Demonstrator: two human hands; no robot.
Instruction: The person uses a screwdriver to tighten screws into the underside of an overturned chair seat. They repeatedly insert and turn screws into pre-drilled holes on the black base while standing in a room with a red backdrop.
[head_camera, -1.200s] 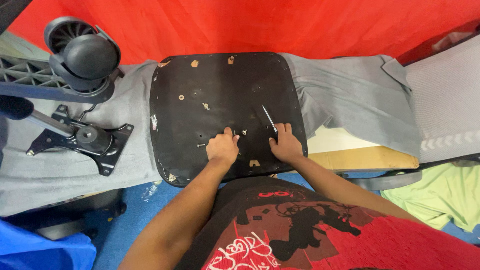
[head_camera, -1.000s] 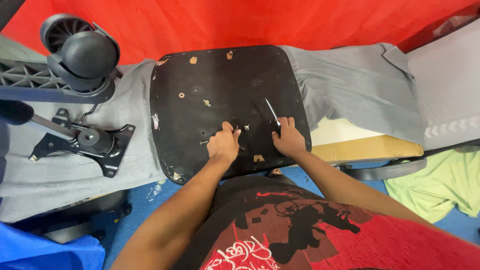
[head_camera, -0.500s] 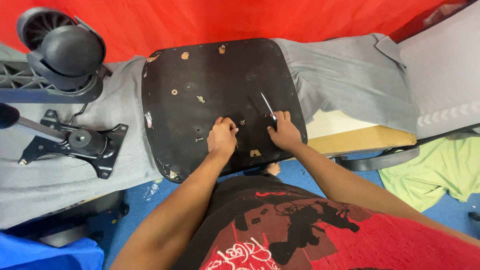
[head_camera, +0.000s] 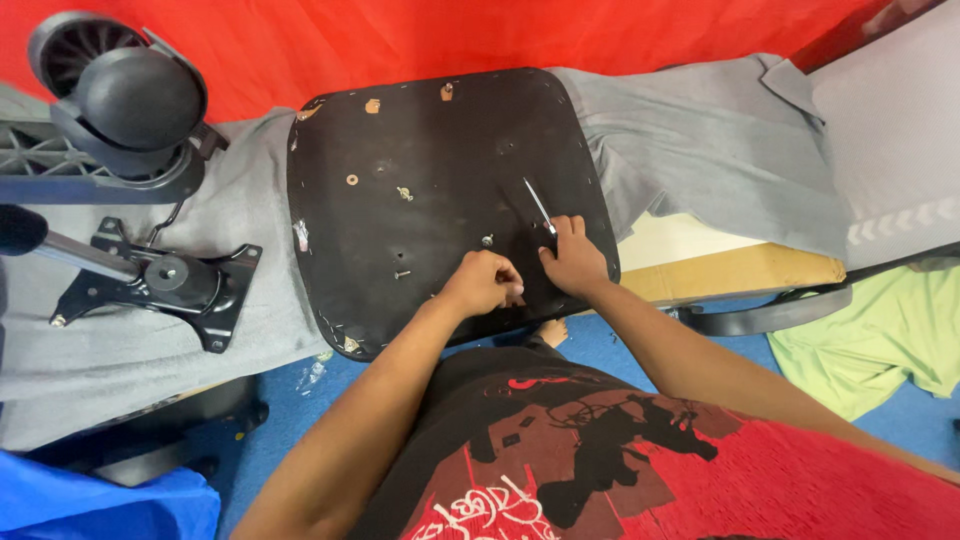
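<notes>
Now both hands are down on the black seat underside (head_camera: 430, 180), which fills the centre of the frame, lying flat on grey fabric (head_camera: 700, 150). Left hand (head_camera: 482, 283) is curled into a loose fist at the panel's lower edge, whatever it pinches hidden from view. Right hand (head_camera: 573, 258), just beside it, grips a thin metal tool (head_camera: 538, 205), shaft angled toward upper left. Black chair mechanism (head_camera: 165, 283) sits at left, caster (head_camera: 130, 100) in the upper left corner.

Caster base (head_camera: 115, 110), black bracket (head_camera: 170, 285), green cloth (head_camera: 880, 335), red backdrop (head_camera: 400, 40).
</notes>
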